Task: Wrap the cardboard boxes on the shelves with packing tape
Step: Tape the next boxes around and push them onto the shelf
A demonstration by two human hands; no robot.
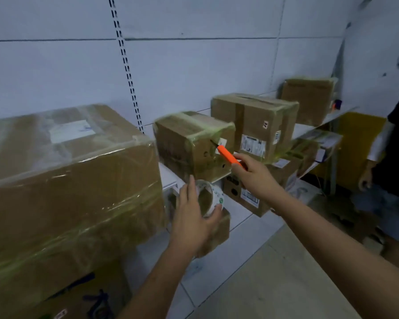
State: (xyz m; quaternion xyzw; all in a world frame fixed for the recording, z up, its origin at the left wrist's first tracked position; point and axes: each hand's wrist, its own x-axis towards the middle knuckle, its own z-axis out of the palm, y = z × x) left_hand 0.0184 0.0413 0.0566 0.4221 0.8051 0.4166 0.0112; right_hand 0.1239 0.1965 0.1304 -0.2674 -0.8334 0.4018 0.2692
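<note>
My left hand (191, 217) grips a roll of clear packing tape (209, 196) below the shelf edge. An orange utility knife (228, 155) is held in my right hand (253, 176), its dark blade touching the front of a small tape-wrapped cardboard box (189, 143) on the shelf. A large taped box (67, 180) fills the left. Two more taped boxes stand further along the shelf, one in the middle (256, 125) and one at the far end (309, 97).
The white shelf (302, 130) runs along a white wall with a slotted upright (127, 70). More boxes (247, 194) sit on the lower level. A person in dark clothes (394, 157) stands at the right beside a yellow bin (357, 143).
</note>
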